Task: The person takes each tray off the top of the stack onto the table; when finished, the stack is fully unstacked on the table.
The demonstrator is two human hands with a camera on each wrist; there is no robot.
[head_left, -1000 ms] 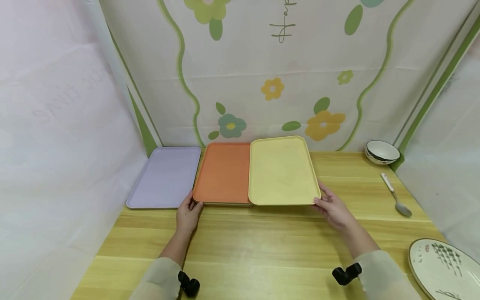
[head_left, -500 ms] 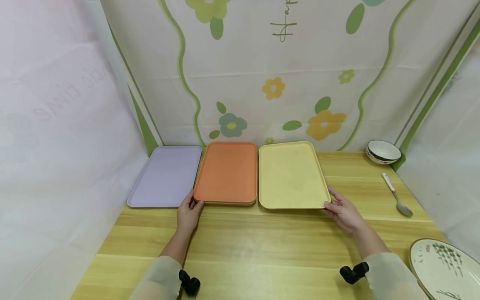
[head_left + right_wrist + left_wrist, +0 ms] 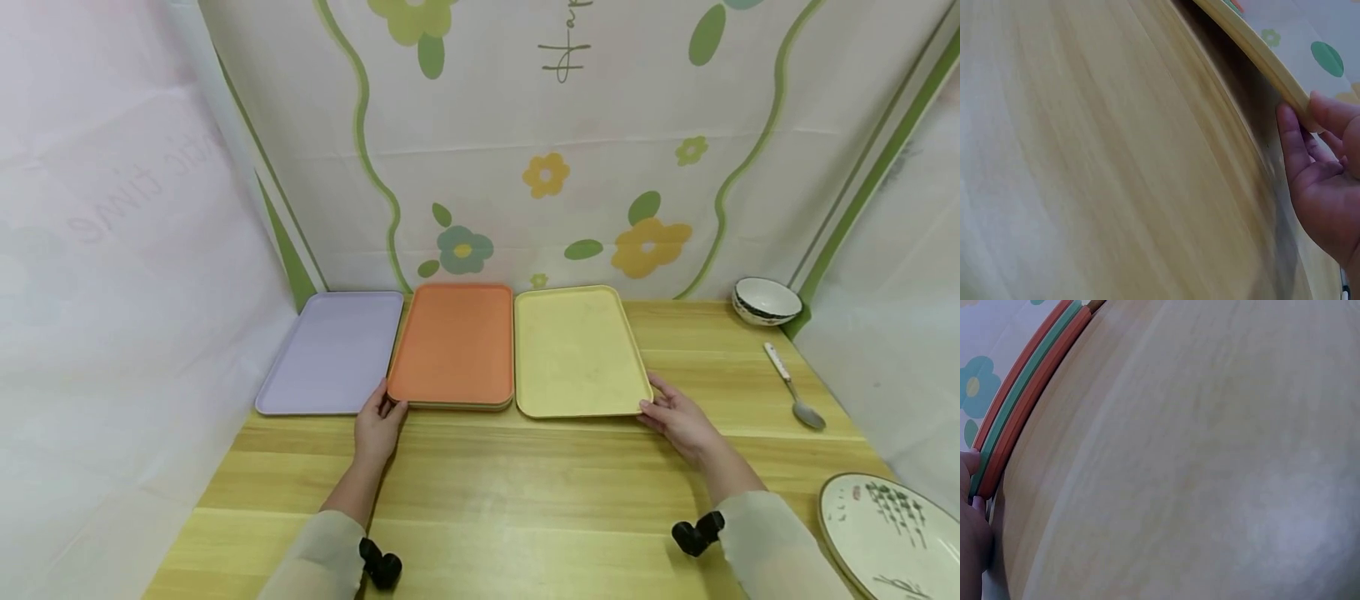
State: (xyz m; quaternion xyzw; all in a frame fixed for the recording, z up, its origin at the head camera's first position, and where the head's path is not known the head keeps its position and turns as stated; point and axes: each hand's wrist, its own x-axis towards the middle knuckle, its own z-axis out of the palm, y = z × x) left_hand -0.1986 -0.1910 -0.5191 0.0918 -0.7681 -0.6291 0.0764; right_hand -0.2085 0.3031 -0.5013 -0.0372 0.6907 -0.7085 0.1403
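My right hand (image 3: 678, 421) pinches the yellow tray (image 3: 583, 352) at its front right corner. In the right wrist view, the tray's edge (image 3: 1266, 62) stands a little above the table, with a dark gap under it. At the middle, an orange tray (image 3: 452, 343) tops a short stack. My left hand (image 3: 377, 429) holds that stack's front left corner, fingers along the side and thumb at the front. Orange and green layers of the stack (image 3: 1022, 394) show in the left wrist view. A purple tray (image 3: 333, 352) lies to the left of the stack.
At the back right of the wooden table (image 3: 480, 500) stands a patterned bowl (image 3: 767, 302). A spoon (image 3: 795, 387) with a white handle lies in front of it. Closer, on the right, is an oval plate (image 3: 892, 533). A printed cloth (image 3: 480, 167) hangs behind the trays.
The yellow tray has moved right and down, off the orange stack to a place beside it, then slightly back left. My right hand moved with it; my left hand stayed at the stack.
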